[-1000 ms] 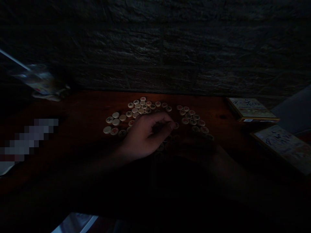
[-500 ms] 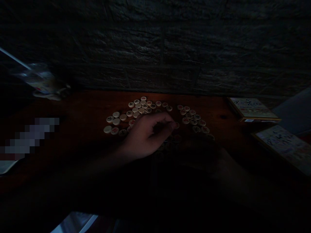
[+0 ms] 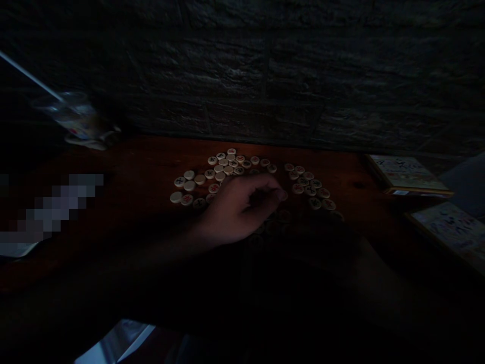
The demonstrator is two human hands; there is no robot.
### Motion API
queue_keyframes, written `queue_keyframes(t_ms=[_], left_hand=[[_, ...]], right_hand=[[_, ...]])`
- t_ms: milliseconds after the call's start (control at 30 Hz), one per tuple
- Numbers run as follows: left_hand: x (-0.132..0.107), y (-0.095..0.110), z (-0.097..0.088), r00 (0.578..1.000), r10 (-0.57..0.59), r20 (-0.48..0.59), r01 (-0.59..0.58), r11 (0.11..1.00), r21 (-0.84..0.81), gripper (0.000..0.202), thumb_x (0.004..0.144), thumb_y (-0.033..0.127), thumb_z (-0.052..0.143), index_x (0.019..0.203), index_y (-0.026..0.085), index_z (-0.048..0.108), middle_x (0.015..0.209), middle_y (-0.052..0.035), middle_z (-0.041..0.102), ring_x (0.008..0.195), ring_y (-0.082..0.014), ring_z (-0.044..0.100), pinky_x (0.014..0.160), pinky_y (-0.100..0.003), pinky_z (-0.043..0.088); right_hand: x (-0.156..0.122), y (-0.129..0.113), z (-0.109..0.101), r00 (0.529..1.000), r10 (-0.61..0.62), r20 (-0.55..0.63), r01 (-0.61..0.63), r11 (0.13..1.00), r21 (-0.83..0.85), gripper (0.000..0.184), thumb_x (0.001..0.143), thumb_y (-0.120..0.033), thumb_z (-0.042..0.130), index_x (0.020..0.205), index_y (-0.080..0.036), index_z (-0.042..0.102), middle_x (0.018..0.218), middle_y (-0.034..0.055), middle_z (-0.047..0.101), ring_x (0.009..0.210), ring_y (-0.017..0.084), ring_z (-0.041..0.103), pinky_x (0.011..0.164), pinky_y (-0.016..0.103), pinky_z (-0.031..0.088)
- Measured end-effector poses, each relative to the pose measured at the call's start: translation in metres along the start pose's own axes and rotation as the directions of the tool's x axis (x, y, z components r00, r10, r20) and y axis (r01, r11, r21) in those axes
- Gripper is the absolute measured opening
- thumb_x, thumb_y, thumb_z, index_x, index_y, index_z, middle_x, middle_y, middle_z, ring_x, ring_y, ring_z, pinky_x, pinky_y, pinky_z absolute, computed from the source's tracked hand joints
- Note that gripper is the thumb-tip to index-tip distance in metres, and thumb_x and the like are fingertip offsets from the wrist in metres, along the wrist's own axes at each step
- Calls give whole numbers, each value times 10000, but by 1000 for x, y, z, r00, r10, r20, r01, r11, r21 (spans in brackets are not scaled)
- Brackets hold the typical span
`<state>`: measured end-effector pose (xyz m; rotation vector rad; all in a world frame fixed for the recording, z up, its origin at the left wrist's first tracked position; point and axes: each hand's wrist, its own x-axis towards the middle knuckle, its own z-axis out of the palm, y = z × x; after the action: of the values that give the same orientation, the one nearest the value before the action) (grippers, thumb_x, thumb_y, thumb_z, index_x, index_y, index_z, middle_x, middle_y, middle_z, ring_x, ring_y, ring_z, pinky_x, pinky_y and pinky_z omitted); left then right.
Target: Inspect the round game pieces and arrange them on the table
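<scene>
Several round pale game discs (image 3: 223, 169) with black or red marks lie scattered on a dark wooden table (image 3: 144, 167); a second cluster of discs (image 3: 308, 187) lies to the right. My left hand (image 3: 242, 207) rests among them, fingers curled, thumb and fingertips pinched at a red-marked disc (image 3: 282, 195). My right hand (image 3: 326, 237) lies in deep shadow just right of it, near the right cluster. Its fingers cannot be made out.
A stone wall (image 3: 265, 76) stands close behind the table. Two flat printed boxes (image 3: 405, 174) (image 3: 450, 227) lie at the right. A clear cup with a straw (image 3: 78, 119) sits at the back left. A pale object (image 3: 121, 344) shows at the near edge.
The whole view has shifted a little right and up as my head moved. My left hand keeps its curled pinch at the same disc; the discs have not visibly moved.
</scene>
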<state>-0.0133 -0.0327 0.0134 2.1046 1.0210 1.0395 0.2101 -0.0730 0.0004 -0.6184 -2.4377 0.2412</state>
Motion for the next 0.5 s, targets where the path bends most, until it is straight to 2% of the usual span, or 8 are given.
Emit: queue_keyframes(t_ms=[167, 500], left_hand=[[0, 1, 0, 1000, 4, -2, -4, 1000, 1, 147, 991, 201, 596, 920, 185, 724, 859, 8, 760, 789, -134, 689, 710, -237, 498], [0, 0, 0, 1000, -2, 11, 2, 1000, -16, 147, 994, 202, 596, 921, 180, 722, 850, 10, 751, 776, -128, 679, 696, -234, 484]], right_hand=[[2, -2, -1, 1000, -14, -1, 14, 1000, 13, 287, 931, -146, 658, 1129, -317, 776, 1137, 36, 799, 1175, 264, 720, 1022, 461, 591], [3, -1, 0, 1000, 12, -2, -12, 1000, 19, 252, 933, -180, 668, 1101, -321, 791, 1106, 41, 805, 1133, 277, 738, 1029, 484, 588]])
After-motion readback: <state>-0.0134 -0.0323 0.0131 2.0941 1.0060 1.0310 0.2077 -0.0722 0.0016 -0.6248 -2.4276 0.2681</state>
